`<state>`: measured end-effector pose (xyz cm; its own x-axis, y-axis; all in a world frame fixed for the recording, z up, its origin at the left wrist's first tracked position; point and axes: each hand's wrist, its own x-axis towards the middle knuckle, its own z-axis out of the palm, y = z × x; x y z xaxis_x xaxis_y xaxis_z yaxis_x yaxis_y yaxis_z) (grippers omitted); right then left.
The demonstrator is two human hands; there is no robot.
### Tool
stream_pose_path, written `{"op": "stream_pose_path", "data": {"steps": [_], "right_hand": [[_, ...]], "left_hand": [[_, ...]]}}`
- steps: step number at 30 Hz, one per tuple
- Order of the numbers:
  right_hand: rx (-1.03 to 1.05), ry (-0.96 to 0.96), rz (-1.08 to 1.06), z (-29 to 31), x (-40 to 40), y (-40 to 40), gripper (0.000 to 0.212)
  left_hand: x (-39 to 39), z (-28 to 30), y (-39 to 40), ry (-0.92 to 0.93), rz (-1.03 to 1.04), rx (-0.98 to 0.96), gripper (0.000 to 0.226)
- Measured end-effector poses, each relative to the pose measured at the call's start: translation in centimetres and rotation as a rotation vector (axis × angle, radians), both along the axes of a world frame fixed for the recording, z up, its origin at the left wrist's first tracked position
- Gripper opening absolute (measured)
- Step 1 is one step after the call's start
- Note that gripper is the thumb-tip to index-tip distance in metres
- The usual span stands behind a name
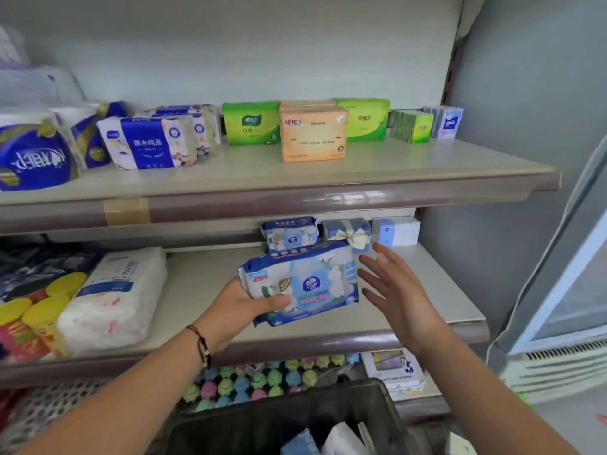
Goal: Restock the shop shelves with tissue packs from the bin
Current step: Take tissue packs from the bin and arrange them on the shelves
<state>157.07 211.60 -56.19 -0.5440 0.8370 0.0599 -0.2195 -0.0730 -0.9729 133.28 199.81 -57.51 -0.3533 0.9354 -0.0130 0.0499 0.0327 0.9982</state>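
Left hand (pixel 239 305) grips blue tissue pack (pixel 300 285) above the middle shelf (pixel 328 339) | right hand (pixel 394 290) beside it, fingers spread, empty | dark bin (pixel 279 418) below, cut off, contents unclear.

Pale grey back wall (pixel 295 44). Brown slotted upright (pixel 451 70) at its right edge. Plain grey side wall (pixel 525 126) to the right. White cabinet (pixel 565 323), glass-fronted, vent slats along its base, lower right corner. Soft, even light.
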Motion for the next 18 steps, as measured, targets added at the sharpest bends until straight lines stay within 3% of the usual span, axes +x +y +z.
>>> {"op": "stream_pose_path", "data": {"steps": [3, 7, 12, 18], "right_hand": [[-0.027, 0.019, -0.007, -1.5, -1.5, 2.6, 0.098], [-0.009, -0.020, 0.011, -4.2, -3.1, 5.7, 0.070], [0.027, -0.065, 0.032, -7.2, -4.5, 8.8, 0.088], [0.034, -0.076, 0.061, -9.6, -7.1, 11.6, 0.082]], "left_hand": [[-2.6, -1.9, 3.3, 0.035, 0.015, -0.014, 0.051], [-5.9, -5.1, 7.5, 0.051, 0.029, -0.029, 0.055], [-9.2, -8.2, 12.4, 0.079, 0.037, -0.030, 0.059], [-11.7, -10.3, 16.6, 0.123, 0.036, -0.033, 0.059]]}}
